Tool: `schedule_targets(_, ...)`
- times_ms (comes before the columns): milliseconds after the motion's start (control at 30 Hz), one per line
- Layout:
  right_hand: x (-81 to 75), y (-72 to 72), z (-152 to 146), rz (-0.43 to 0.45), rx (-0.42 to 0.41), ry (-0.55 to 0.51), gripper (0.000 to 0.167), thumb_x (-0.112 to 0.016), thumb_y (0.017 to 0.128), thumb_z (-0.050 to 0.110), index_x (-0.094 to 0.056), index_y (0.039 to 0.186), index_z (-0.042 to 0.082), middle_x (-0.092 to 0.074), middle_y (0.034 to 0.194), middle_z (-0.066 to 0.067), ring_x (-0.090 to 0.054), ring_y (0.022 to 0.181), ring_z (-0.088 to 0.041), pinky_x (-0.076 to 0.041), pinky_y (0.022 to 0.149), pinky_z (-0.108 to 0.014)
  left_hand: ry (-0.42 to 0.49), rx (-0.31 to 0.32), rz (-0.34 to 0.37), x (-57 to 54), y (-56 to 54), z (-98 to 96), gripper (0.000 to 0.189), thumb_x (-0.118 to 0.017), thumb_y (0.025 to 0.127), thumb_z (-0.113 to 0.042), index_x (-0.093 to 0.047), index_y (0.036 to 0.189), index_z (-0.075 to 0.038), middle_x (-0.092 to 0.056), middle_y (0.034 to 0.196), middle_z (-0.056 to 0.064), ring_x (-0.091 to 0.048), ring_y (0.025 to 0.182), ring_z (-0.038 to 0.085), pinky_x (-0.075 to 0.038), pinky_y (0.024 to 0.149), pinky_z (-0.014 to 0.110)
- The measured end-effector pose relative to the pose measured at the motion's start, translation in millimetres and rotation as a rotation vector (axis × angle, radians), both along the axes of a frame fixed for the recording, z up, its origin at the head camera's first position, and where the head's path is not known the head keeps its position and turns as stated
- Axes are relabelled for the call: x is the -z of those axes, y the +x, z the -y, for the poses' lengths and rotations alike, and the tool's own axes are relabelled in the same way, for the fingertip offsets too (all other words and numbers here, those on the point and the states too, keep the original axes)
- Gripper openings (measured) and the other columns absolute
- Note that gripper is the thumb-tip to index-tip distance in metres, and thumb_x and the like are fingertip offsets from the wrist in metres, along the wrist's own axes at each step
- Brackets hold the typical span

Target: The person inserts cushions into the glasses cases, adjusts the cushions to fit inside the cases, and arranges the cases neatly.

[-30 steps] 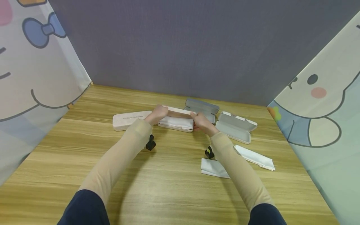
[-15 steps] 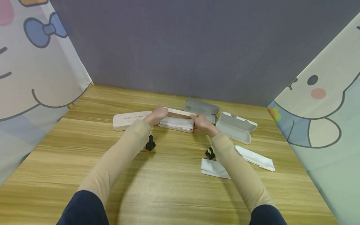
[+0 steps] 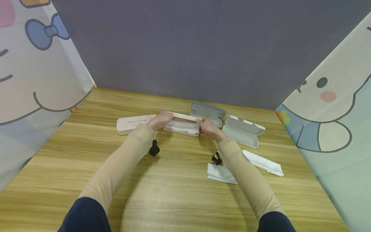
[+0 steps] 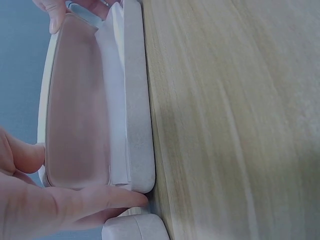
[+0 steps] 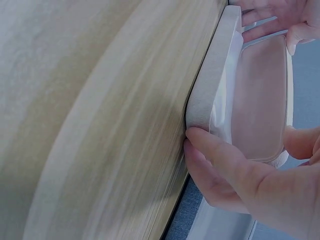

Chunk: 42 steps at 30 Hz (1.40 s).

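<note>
A pale glasses case (image 5: pixel 216 75) with a pink lining stands half-open on the table, and its lid (image 4: pixel 80 100) is tilted up at the back. Inside its base lies a folded white cloth (image 3: pixel 184 126). My left hand (image 3: pixel 161 119) holds the left end, thumb at the lid's edge and fingers along the end of the base. At the other end my right hand (image 3: pixel 210 128) grips in the same way, its thumb on the lid and its fingers against the base, as the right wrist view shows.
A closed pale case (image 3: pixel 131 124) with printed lettering sits beside my left hand. Behind and right stand an open grey case (image 3: pixel 210 113) and an open white case (image 3: pixel 242 137). Two folded white cloths (image 3: pixel 221 173) lie nearer, partly under my right forearm. A grey panel (image 3: pixel 185 48) bounds the back.
The lid between my hands has come down slightly toward the base. Both hands keep their places at the case's ends, and the other things stay put.
</note>
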State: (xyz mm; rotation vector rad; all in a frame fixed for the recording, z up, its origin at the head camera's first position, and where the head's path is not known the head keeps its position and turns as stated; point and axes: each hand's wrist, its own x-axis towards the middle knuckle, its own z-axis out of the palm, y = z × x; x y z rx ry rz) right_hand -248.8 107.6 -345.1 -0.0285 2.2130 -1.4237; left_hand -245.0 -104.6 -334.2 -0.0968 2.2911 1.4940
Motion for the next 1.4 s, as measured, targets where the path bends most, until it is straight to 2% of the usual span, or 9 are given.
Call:
schedule_targets(200,0.5,0.4,0.0,0.0,0.0,0.012,0.045,-0.028,0.106,0.023,-0.031,0.134,-0.012,-0.049,0.123,-0.024,-0.055,0.104,-0.025,-0.048,0.103,-0.042,-0.021,-0.009,-0.003,2.4,-1.4,0.1,0.048,-0.021,0.103,-0.016,-0.022,0.143,0.011,-0.01,0.159,0.022,-0.035,0.102,0.027,-0.022,0.12,0.046)
schedule_targets(333,0.1,1.0,-0.2,0.003,-0.007,0.013,0.046,-0.027,0.106,0.022,-0.028,0.137,-0.012,-0.045,0.131,-0.028,-0.054,0.113,-0.03,-0.047,0.104,-0.043,-0.028,-0.004,0.013,2.0,-1.4,0.9,0.054,-0.021,0.103,-0.017,-0.01,0.149,0.009,-0.006,0.16,0.021,-0.031,0.134,0.032,-0.015,0.122,0.047)
schedule_targets(400,0.0,0.7,-0.5,0.003,-0.009,0.014,0.047,-0.028,0.106,0.022,-0.027,0.138,-0.012,-0.044,0.133,-0.029,-0.053,0.118,-0.033,-0.046,0.105,-0.043,-0.032,0.0,0.018,1.4,-1.1,1.4,0.056,-0.021,0.103,-0.017,-0.006,0.15,0.009,-0.004,0.161,0.021,-0.012,0.147,0.033,-0.011,0.122,0.047)
schedule_targets(800,0.1,0.4,-1.1,-0.013,-0.035,0.007,0.048,-0.028,0.106,0.02,-0.028,0.14,-0.013,-0.043,0.138,-0.03,-0.049,0.127,-0.036,-0.044,0.106,-0.043,-0.069,0.043,-0.007,3.5,0.4,5.9,0.061,-0.024,0.104,-0.02,0.006,0.149,0.01,0.005,0.159,0.026,-0.002,0.148,0.038,-0.007,0.121,0.049)
schedule_targets(900,1.4,-0.1,-1.1,-0.027,-0.042,0.001,0.046,-0.028,0.106,0.019,-0.032,0.138,-0.014,-0.047,0.135,-0.03,-0.054,0.119,-0.031,-0.046,0.104,-0.042,-0.1,0.05,-0.008,5.0,-0.9,7.6,0.062,-0.024,0.104,-0.022,0.006,0.149,0.009,-0.002,0.158,0.028,-0.057,0.105,0.027,-0.046,0.102,0.035)
schedule_targets(933,2.0,-0.6,-1.2,-0.032,-0.043,0.001,0.046,-0.028,0.106,0.019,-0.034,0.137,-0.014,-0.049,0.133,-0.03,-0.056,0.114,-0.028,-0.048,0.102,-0.041,-0.108,0.049,-0.004,5.3,-1.3,7.9,0.062,-0.024,0.104,-0.023,0.005,0.15,0.008,-0.005,0.158,0.028,-0.057,0.08,0.02,-0.051,0.086,0.03)
schedule_targets(1033,3.8,-1.7,-2.1,-0.046,-0.052,-0.015,0.044,-0.029,0.106,0.019,-0.04,0.132,-0.015,-0.057,0.118,-0.024,-0.057,0.095,-0.018,-0.052,0.092,-0.034,-0.134,0.056,-0.002,5.1,-2.1,8.5,0.062,-0.024,0.105,-0.024,0.005,0.15,0.007,-0.012,0.155,0.029,-0.029,0.052,0.011,-0.035,0.057,0.025)
schedule_targets(1233,4.4,-0.1,-4.4,-0.074,-0.058,-0.054,0.033,-0.032,0.105,0.017,-0.05,0.107,-0.011,-0.04,0.064,-0.001,-0.034,0.054,-0.006,-0.037,0.058,-0.021,-0.129,0.08,-0.001,3.3,-1.7,9.9,0.061,-0.025,0.105,-0.022,0.003,0.15,0.008,-0.022,0.146,0.03,-0.023,0.045,0.007,-0.029,0.05,0.022)
schedule_targets(1400,4.9,3.4,-3.7,-0.079,-0.047,-0.026,0.021,-0.033,0.105,0.017,-0.041,0.098,0.0,-0.037,0.072,-0.001,-0.035,0.061,-0.009,-0.039,0.064,-0.024,-0.137,0.088,0.003,4.0,0.4,10.7,0.062,-0.025,0.104,-0.022,0.005,0.151,0.006,-0.021,0.149,0.029,-0.022,0.046,0.008,-0.027,0.05,0.024)
